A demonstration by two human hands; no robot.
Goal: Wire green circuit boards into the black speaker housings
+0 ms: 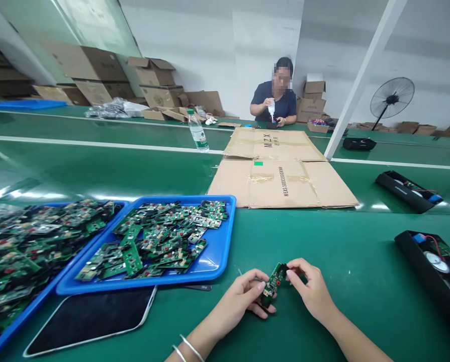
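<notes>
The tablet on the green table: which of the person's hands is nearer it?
Left. The left hand holds a circuit board to the tablet's right; the right hand is farther right, at the board's other end.

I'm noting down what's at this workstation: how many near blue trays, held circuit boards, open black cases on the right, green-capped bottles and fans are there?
Near blue trays: 2
Held circuit board: 1
Open black cases: 2
Green-capped bottle: 1
Fan: 1
Total: 7
</notes>
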